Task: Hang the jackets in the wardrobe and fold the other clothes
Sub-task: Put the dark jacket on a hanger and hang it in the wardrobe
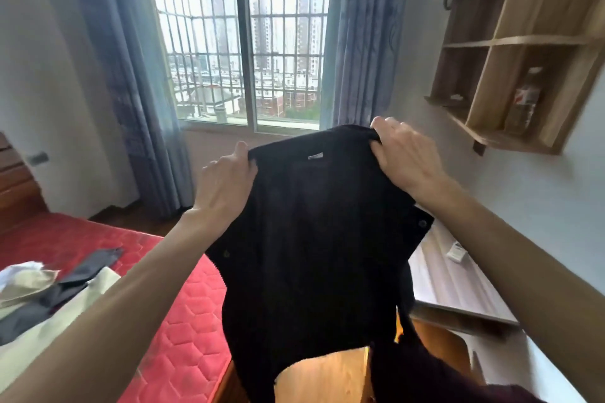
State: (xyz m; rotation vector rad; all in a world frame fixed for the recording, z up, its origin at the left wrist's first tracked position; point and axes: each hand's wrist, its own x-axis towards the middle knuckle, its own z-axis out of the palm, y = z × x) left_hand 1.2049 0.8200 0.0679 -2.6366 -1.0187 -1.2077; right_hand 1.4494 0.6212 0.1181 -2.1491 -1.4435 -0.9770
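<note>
- Left hand point(226, 180) pinches one shoulder of the black buttoned fabric jacket point(314, 239), right hand point(404, 154) clamps the other.
- Jacket hangs below both grips, in the air.
- Red quilted mattress point(183, 321) lies beneath the left grip, loose clothes point(49, 291) piled there.

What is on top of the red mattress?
A loose pile of clothes, white, beige and dark grey, lies on the red mattress. The held black jacket hides its right edge.

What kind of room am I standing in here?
Most likely a bedroom: a bed with a red mattress, loose clothes on it, and a curtained window.
</note>
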